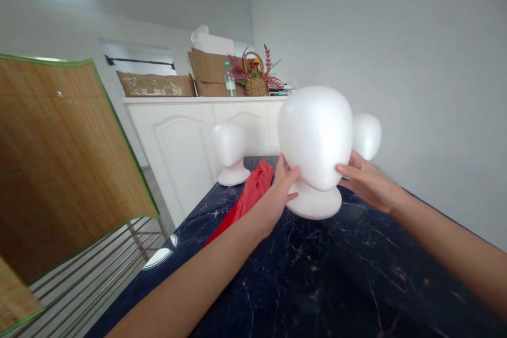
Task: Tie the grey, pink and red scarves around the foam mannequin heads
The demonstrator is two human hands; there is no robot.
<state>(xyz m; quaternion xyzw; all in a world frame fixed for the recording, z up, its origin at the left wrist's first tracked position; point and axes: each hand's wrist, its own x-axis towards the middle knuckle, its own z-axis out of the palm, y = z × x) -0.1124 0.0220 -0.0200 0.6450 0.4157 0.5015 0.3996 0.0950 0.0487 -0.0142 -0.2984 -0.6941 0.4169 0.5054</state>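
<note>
A smooth white mannequin head (316,137) stands upright on its round base in the middle of the view. My left hand (280,190) grips its left side low down, the thumb against the face and other fingers near the neck. On the opposite side my right hand (366,182) holds it too, with the thumb in front and the remaining fingers partly hidden behind. Beside my left forearm lies a crumpled red cloth (255,187), partly covered by that arm.
A second white head (229,150) stands at the table's far left corner, and a third (367,134) is partly hidden behind the held one. The dark marbled table (309,280) stretches forward. Left is a metal rack (114,259) with a bamboo mat (67,158); white cabinets (174,142) stand behind.
</note>
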